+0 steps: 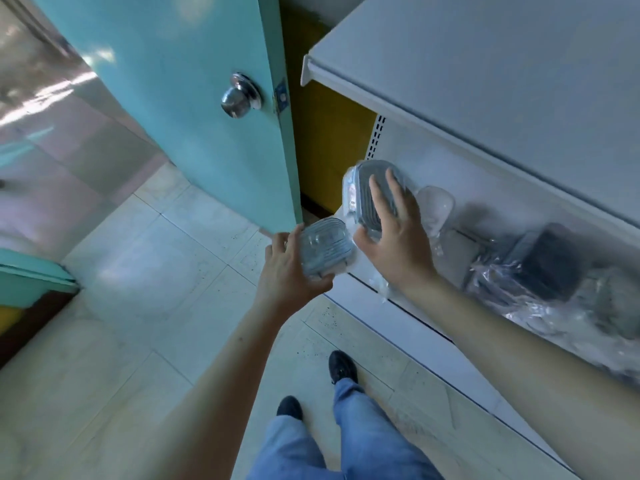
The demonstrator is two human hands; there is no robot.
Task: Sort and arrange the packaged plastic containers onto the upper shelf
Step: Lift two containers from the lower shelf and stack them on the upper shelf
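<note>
While the left hand (289,268) curls round a small wrapped container (325,245) held just off the shelf edge, the right hand (394,233) grips a larger wrapped container (372,188), thumb under it and fingers spread over its ribbed lid, above the lower shelf (349,282). More wrapped containers (540,265) lie further along that shelf, under the white upper shelf (485,64). A teal door (194,98) stands to the left.

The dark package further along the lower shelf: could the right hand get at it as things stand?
Probably not right away. The right hand is already gripping a wrapped container, so it would have to set that down first. The dark package itself lies uncovered on the shelf, nothing blocking the path to it.
</note>
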